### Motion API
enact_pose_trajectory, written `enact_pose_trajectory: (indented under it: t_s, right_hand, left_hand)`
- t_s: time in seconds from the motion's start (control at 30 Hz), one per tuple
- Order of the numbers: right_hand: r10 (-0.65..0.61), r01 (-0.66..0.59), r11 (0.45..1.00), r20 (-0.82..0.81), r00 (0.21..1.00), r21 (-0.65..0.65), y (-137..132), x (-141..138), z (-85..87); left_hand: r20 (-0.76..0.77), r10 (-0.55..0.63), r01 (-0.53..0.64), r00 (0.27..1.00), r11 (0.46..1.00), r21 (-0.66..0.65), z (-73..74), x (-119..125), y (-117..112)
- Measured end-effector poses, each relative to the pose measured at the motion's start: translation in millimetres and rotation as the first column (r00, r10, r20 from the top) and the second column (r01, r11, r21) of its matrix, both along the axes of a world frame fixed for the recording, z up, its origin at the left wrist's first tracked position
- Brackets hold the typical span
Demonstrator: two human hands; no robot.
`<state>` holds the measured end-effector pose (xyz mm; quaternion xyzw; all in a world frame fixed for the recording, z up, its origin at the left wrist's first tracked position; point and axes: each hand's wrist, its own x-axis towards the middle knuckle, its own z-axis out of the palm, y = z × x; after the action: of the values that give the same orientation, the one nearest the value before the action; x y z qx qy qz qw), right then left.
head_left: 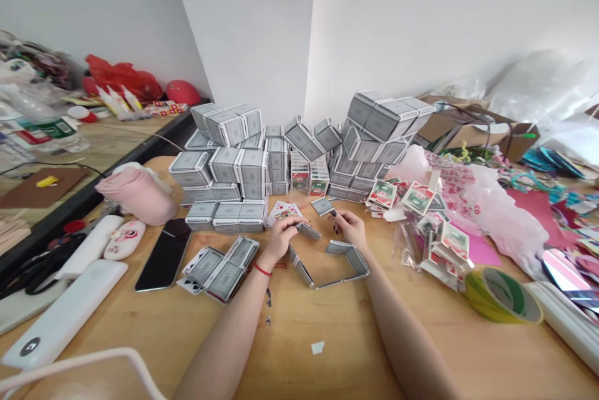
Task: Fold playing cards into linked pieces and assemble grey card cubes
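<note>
Facing a plain white wall (402, 25) and working over a pale wooden table (346, 325) with both bare hands. Clamping a small grey-patterned card piece (309, 232), tilted up on its edge, between thumb and fingers of the left hand (281, 236). Wearing a thin red string (262, 269) on that wrist. Bringing the right hand (352, 229) close on the other side, drawing its fingertips near one another; not showing clearly any object between them, so leaving its hold impossible to tell. Having a flat, loose grey-patterned card (322, 206) just beyond those right fingertips, leaving contact uncertain. Framing, between the forearms and just nearer than the grip, a bent strip of grey-patterned cards (358, 261) standing on edge. Having white-faced playing cards (284, 211) just beyond the left fingers, and a grey-patterned card bundle (231, 269) to the left of the left wrist. Facing, farther beyond the grip, blocky grey-patterned card stacks (238, 166) on both sides. Having red, green and white card boxes (418, 198) right of the right hand.
</note>
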<state>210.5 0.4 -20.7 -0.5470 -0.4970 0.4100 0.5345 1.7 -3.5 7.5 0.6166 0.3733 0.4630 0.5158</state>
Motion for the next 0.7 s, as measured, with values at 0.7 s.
enact_pose_trajectory:
  t_s: [0.7]
  right_hand:
    - [0.317,-0.152,0.925,0.488,0.813,-0.348,50,-60,11.9]
  left_hand:
    - [-0.072,-0.090,0.096,0.993,0.991,0.094,12.3,-1,-7]
